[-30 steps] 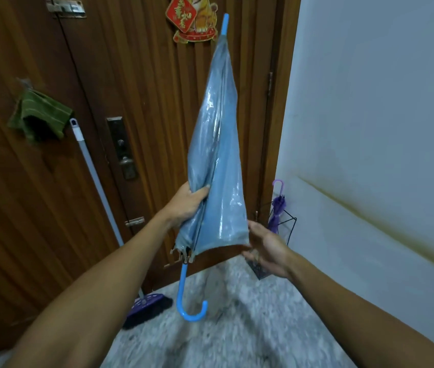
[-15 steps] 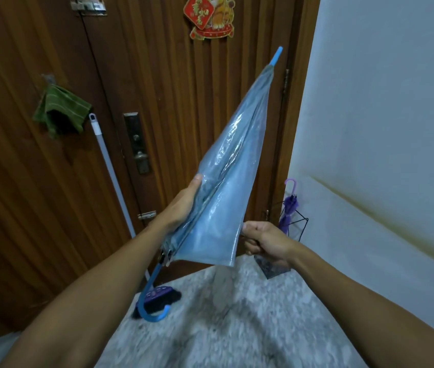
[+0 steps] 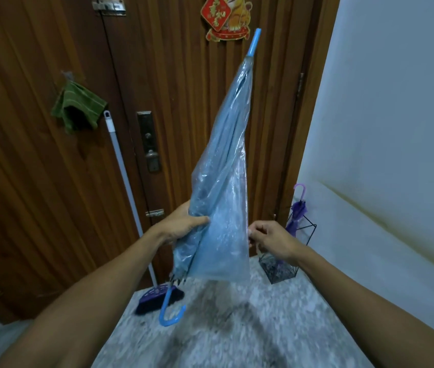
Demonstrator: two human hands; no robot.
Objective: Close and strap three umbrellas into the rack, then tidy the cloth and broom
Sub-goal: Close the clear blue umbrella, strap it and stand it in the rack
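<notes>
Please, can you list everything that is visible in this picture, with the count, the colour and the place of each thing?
blue umbrella: one, translucent blue with a blue hooked handle, folded, held tip-up in the middle, tilted to the right
purple umbrella: one, purple, standing in the rack at right
rack: one, black wire, on the floor by the white wall
cloth: one, green, hanging on the door at left
broom: one, pale stick with purple head, leaning on the door
door: one, brown wood, behind everything
decoration: one, red and gold, top of the door
floor: grey speckled
left hand: grips the blue umbrella's canopy
right hand: pinches the canopy's right edge
</notes>
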